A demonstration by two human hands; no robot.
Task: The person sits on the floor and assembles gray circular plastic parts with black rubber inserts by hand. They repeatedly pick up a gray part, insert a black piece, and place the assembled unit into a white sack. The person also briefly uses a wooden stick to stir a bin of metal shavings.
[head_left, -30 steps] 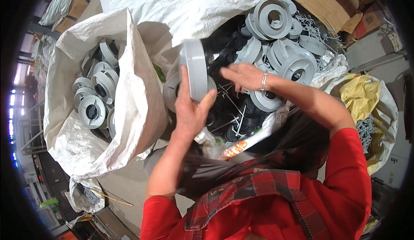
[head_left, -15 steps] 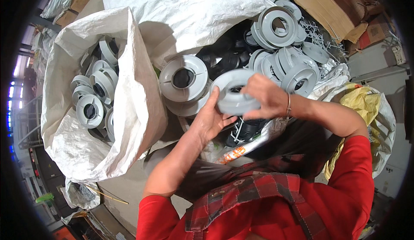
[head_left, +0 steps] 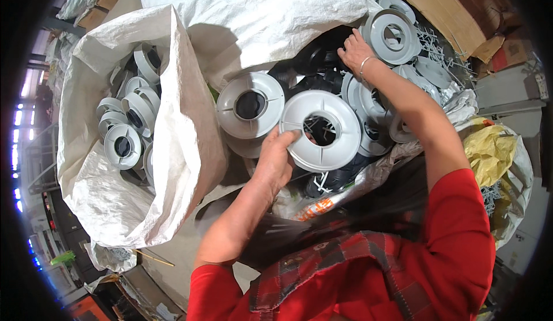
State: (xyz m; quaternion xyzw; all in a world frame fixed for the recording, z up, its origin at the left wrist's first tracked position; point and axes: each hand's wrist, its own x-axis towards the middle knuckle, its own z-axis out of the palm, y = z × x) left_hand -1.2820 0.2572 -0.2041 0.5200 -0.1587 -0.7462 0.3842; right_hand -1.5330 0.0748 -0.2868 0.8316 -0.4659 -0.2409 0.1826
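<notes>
Grey ring is pinched one-sidedly by left hand, could be dropped if tilted; right hand beyond, grip unclear

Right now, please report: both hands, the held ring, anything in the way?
Left hand gripping grey ring. Right hand beside ring stack, contact unclear. Held ring hides some black parts.

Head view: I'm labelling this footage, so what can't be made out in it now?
All in the head view:
Left hand: most fingers, hidden behind the held ring.
Right hand: whether it grips anything; its own back hides the palm.
Sack: its lower contents, under the top rings.
Cardboard: its far end, cut off by the top edge.
</notes>
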